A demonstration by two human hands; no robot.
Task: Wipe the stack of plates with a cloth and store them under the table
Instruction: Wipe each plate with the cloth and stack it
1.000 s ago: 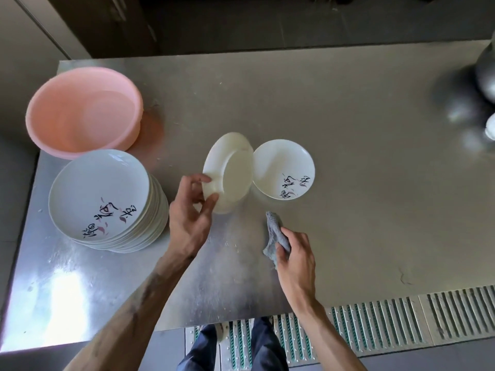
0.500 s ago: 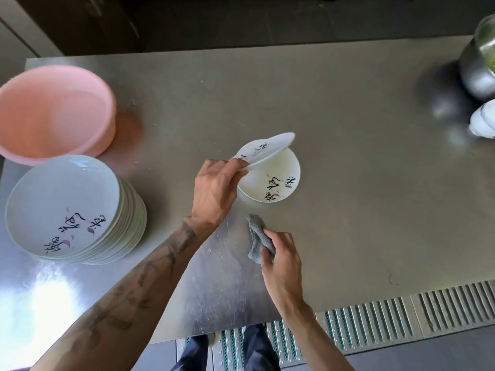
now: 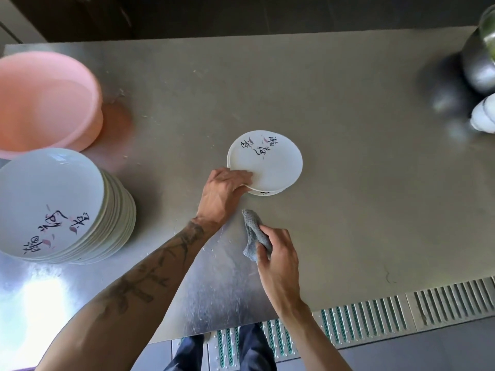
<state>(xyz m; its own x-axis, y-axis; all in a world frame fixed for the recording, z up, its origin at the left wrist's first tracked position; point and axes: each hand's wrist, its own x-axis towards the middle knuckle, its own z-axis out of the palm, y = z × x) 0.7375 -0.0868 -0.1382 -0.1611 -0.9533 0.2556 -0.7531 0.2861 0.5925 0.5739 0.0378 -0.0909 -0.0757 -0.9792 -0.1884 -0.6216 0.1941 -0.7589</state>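
Steel table (image 3: pixel 348 210) fills most of the view, scuffed, with a glare patch at near left. Slatted floor grate (image 3: pixel 428 309) runs along its near edge.

Pink basin (image 3: pixel 45 103) at far left, upright, cut by the frame edge. Just near of it, touching or almost so, the tall stack of plates (image 3: pixel 53 207), white with black brush lettering, faces up.

Far right: dark metal pot (image 3: pixel 479 65), blurred, with a white rounded object (image 3: pixel 484 117) beside it; can't tell what that is. Both well apart from the work area.

Table centre: top plate (image 3: pixel 270 162) face up on a lower plate (image 3: pixel 263 193), slightly offset so the lower rim peeks out on the near side.

Left hand (image 3: pixel 223 188) reaches in from near left, fingers laid over the top plate's near-left rim, thumb tucked under the edge, pinching it. Forearm crosses the table between tall stack and centre pile.

Right hand (image 3: pixel 278 261) near of the centre pile, fingers curled tight round a bunched grey cloth (image 3: pixel 254 231). Cloth tip points toward the plates, not touching them.
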